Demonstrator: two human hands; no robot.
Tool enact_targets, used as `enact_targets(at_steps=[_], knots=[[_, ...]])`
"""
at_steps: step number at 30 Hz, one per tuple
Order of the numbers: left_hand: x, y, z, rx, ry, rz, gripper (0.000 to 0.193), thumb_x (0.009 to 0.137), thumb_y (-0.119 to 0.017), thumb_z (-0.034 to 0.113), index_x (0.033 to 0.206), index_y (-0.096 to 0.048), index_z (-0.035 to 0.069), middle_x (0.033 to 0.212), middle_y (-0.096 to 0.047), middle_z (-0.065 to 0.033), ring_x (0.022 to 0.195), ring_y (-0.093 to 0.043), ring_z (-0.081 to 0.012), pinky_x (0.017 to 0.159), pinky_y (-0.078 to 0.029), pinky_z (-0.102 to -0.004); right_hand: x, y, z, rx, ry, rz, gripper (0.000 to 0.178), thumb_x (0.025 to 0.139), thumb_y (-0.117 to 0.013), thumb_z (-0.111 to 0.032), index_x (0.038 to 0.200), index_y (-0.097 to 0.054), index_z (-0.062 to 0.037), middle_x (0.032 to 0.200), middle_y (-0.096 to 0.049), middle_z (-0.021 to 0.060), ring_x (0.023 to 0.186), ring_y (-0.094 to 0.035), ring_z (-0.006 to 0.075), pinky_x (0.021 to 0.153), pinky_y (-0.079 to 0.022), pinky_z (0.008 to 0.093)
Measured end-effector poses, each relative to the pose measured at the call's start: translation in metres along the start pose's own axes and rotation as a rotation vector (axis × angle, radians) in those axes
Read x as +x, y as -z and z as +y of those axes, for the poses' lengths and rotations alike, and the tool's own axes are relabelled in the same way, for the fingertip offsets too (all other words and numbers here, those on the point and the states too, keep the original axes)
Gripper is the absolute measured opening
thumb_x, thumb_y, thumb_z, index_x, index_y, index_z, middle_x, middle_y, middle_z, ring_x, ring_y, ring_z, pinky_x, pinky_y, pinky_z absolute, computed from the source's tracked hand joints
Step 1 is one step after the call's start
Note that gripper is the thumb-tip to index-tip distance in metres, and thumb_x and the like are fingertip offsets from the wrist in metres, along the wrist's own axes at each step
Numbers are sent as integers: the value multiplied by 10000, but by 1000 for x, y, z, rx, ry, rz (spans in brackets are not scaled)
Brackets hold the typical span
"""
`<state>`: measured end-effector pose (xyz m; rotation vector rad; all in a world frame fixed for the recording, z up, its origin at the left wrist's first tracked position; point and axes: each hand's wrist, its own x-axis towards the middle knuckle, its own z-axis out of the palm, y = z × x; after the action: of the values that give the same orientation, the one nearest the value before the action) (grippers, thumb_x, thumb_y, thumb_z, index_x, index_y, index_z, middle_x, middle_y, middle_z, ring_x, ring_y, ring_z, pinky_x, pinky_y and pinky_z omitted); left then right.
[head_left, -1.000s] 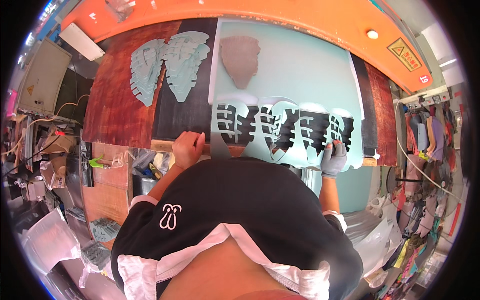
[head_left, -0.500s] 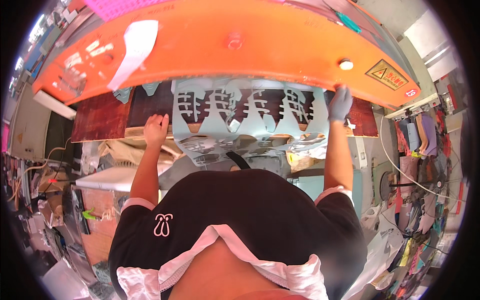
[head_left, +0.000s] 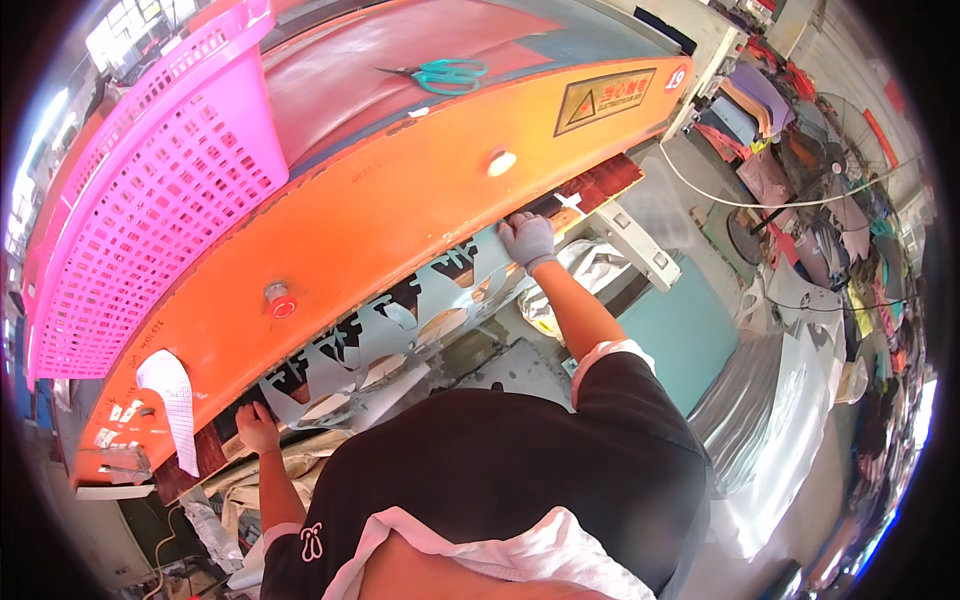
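– While the work area is spanned by an orange machine beam (head_left: 400,215), what is set upon it?
– A pink perforated basket (head_left: 165,195) is stood toward its left end.
– And where is the pale blue-green sheet (head_left: 432,290) found?
– It is laid on the front edge of a dark and reddish board (head_left: 608,182), partly covered by the beam, and its near part is draped over that edge. A row of openings is cut through it.
– How are the hands placed?
– The gloved right hand (head_left: 528,240) is rested at the sheet's right end, its fingers bent; the bare left hand (head_left: 258,428) is held near the left end, its fingers curled. Whether the sheet is gripped by either cannot be told.
– Anything smaller?
– Teal-handled scissors (head_left: 450,76) are laid atop the machine, and a red button (head_left: 282,303) is mounted on the beam's face.
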<state>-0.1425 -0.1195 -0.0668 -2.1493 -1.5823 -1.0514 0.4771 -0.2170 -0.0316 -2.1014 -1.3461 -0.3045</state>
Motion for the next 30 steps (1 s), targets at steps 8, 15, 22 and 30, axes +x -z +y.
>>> enact_targets(at_steps=[8, 15, 22, 30], knots=[[0, -13, -16, -30, 29, -69, 358, 861, -545, 238, 618, -477, -16, 657, -474, -209, 703, -507, -406, 637, -390, -494, -16, 2, 13, -77, 9, 128, 378, 821, -469, -366, 676, -675, -84, 764, -640, 96, 798, -601, 269, 866, -375, 448], [14, -17, -26, -18, 115, -158, 355, 863, -523, 226, 623, -488, -33, 658, -491, -229, 696, -505, -407, 654, -387, -497, -20, 21, 16, -162, 23, -174, 460, 876, -372, -414, 791, -693, -95, 845, -649, 81, 928, -589, 241, 855, -399, 417], [-21, -6, -16, 109, 100, -315, 316, 864, -529, 261, 693, -568, -2, 780, -596, -224, 842, -559, -407, 796, -438, -481, -50, 3, 17, -120, -134, 69, 515, 834, -432, -429, 606, -647, -21, 631, -601, 199, 607, -597, 371, 622, -458, 468], [-14, 40, 21, 43, 106, -203, 243, 773, -591, 206, 607, -516, 44, 695, -510, -133, 706, -521, -336, 633, -429, -455, -57, 16, -4, -6, -437, 189, 375, 820, -492, -383, 785, -668, -54, 748, -624, 188, 694, -578, 381, 636, -438, 455]])
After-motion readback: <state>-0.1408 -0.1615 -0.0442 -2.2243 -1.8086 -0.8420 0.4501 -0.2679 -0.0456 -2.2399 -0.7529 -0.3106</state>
